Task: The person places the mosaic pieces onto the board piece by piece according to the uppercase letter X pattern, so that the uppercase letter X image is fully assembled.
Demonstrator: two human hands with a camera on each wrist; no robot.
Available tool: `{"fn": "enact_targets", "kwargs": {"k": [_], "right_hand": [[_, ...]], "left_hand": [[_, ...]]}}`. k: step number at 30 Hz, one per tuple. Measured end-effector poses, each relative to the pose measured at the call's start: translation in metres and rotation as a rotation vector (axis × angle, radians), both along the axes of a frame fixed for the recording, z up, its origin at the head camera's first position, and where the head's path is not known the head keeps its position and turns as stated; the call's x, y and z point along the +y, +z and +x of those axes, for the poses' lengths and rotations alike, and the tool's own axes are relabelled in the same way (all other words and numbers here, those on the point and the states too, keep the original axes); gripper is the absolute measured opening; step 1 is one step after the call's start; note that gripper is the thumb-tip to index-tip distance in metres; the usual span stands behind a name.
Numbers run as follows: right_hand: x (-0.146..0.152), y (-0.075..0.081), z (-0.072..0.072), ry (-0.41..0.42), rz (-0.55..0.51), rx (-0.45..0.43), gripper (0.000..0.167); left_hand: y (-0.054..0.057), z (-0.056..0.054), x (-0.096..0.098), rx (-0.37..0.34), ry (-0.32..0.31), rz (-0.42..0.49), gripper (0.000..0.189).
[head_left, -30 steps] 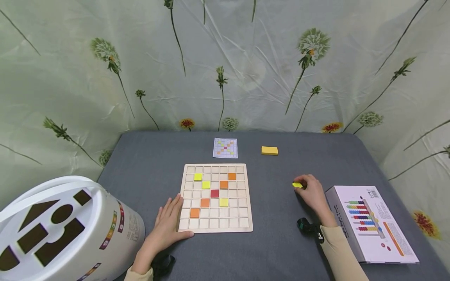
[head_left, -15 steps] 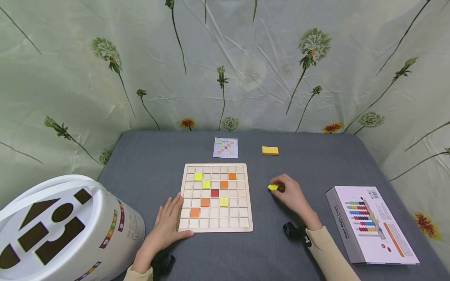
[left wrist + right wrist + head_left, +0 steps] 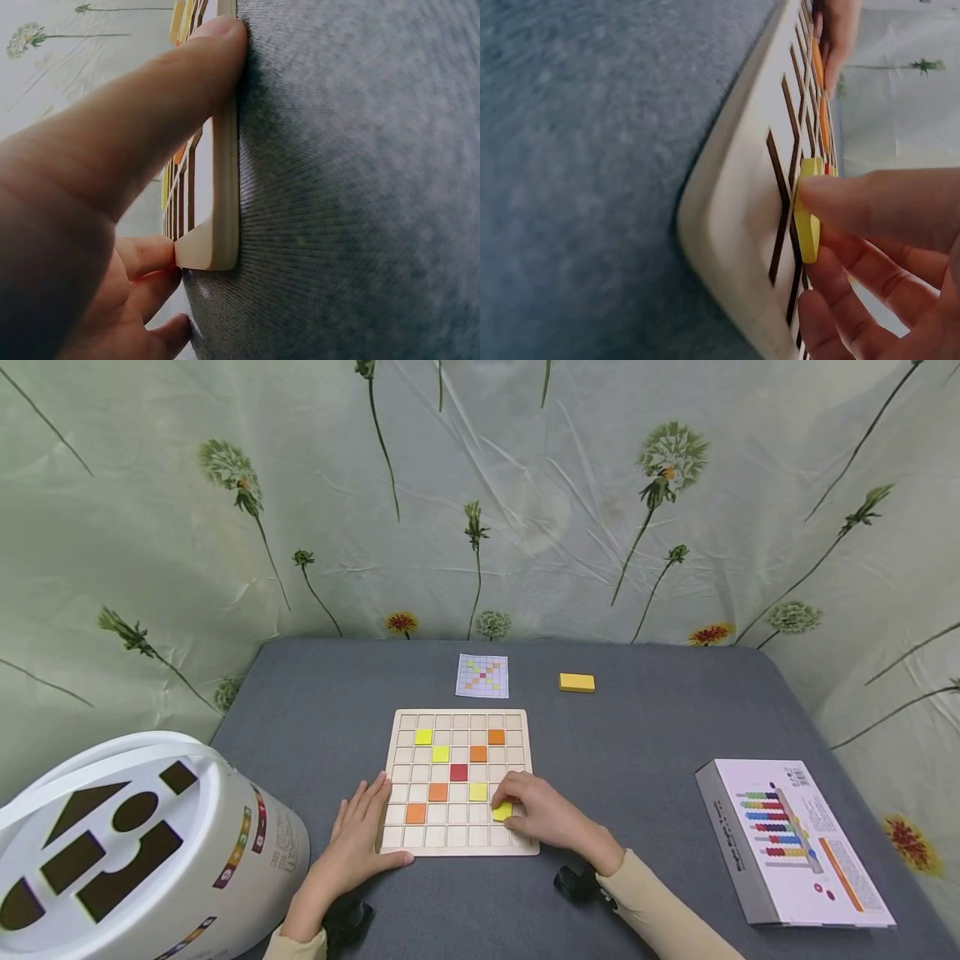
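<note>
A wooden grid board (image 3: pixel 457 836) lies flat on the table, with yellow, orange and red square tiles set in some of its cells. My right hand (image 3: pixel 543 810) pinches a yellow tile (image 3: pixel 502 812) between thumb and fingers over the board's lower right part. In the right wrist view that yellow tile (image 3: pixel 807 225) is tilted at the grid. My left hand (image 3: pixel 356 837) rests along the board's left edge, fingers extended. Its thumb (image 3: pixel 202 64) touches the near edge of the board (image 3: pixel 225 202) in the left wrist view.
Behind the board lies a small printed pattern card (image 3: pixel 482 676). A yellow block (image 3: pixel 577 682) sits to the card's right. A large white bucket (image 3: pixel 262 827) with a cut-out lid stands at left. At right lies a box (image 3: pixel 802 843) with an abacus picture.
My right hand has carried the yellow tile leftward and nearer to me, from the bare table on the right onto the board. My left hand has stayed in place.
</note>
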State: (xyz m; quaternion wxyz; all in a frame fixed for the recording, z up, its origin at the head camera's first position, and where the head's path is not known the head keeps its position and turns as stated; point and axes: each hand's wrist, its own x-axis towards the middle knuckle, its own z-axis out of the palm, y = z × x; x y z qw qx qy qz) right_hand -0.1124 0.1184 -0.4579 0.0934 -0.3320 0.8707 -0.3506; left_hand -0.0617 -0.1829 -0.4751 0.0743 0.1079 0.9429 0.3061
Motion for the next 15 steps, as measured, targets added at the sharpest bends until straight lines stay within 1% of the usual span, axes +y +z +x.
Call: {"fn": "enact_targets", "kwargs": {"k": [4, 11, 15], "right_hand": [[-0.0062, -0.0006, 0.0001, -0.003, 0.034, 0.005, 0.021], [-0.0102, 0.0001, 0.0009, 0.021, 0.069, 0.029, 0.018], [-0.0078, 0.0012, 0.0015, 0.023, 0.055, 0.011, 0.018]], "left_hand": [[0.0005, 0.0005, 0.0000, 0.001, 0.000, -0.004, 0.110], [0.0009, 0.0011, 0.0000, -0.004, 0.002, -0.004, 0.111], [0.0008, 0.0013, -0.0003, -0.009, 0.004, -0.002, 0.112]]}}
